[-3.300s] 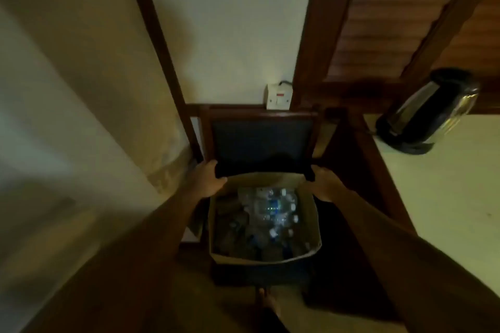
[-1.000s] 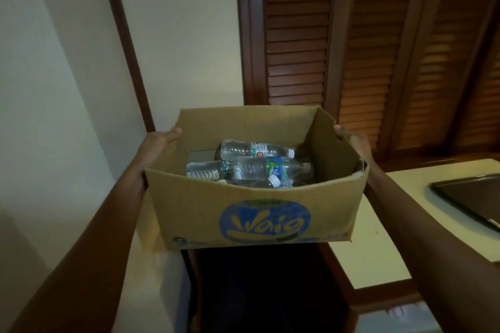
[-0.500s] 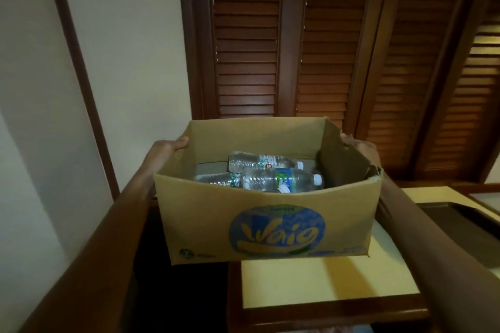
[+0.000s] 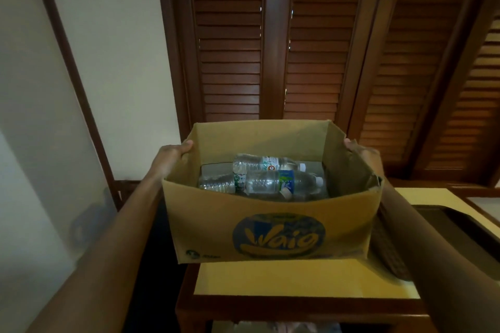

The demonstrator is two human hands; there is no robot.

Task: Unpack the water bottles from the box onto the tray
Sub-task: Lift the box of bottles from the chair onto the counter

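An open brown cardboard box (image 4: 205,224) with a blue and yellow logo is held at the left end of a cream-topped table (image 4: 297,278). Several clear plastic water bottles (image 4: 273,184) lie on their sides inside it. My left hand (image 4: 173,154) grips the box's left wall, thumb hooked over the rim. My right hand (image 4: 357,149) holds the right wall at its torn top corner; its fingers are hidden behind the cardboard. A dark tray (image 4: 465,235) sits on the table at the right, partly cut off by the frame edge.
Dark wooden louvred doors (image 4: 270,48) stand right behind the table. A pale wall with a wooden trim strip (image 4: 70,62) runs along the left. The table has a dark wooden edge (image 4: 270,305) at the front.
I have lifted the box up from a low chair and carried it rightward over the table. It now sits lower, near the tabletop. Both hands keep their hold.
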